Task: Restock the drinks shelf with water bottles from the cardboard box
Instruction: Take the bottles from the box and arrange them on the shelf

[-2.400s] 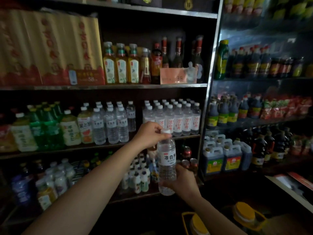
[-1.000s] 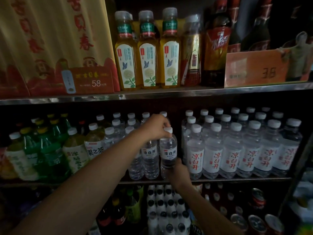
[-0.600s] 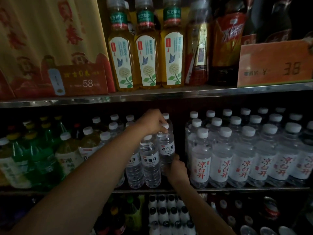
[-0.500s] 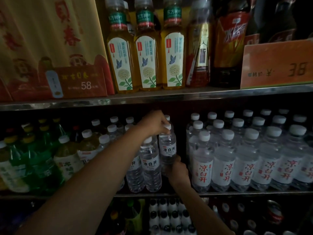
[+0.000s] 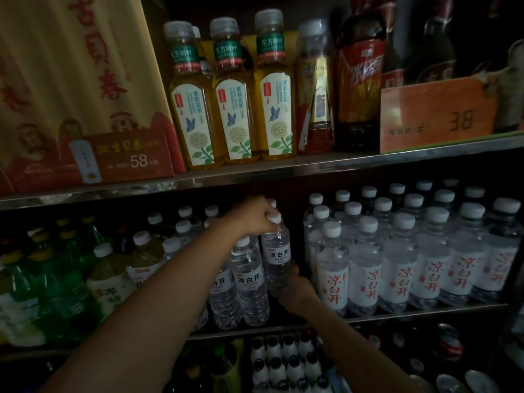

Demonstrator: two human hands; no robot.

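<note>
I have my left hand [image 5: 251, 217] reaching up and forward from the lower left, bare forearm stretched long across the view, fingers curled over the white cap of the clear plastic water bottle with a white label [image 5: 276, 258]. My right hand [image 5: 295, 289] comes up from the lower right, wrist bent, fingers wrapped round that bottle's lower part from beneath and behind.

A clear plastic water bottle with a white screw cap and a white label printed in dark characters [image 5: 276, 255] stands roughly upright, leaning slightly, over the middle metal drinks shelf [image 5: 425, 310]. Its base sits above the shelf's near edge, just right of matching bottles [image 5: 249, 282] and left of the red-lettered water bottles [image 5: 365, 279].
</note>
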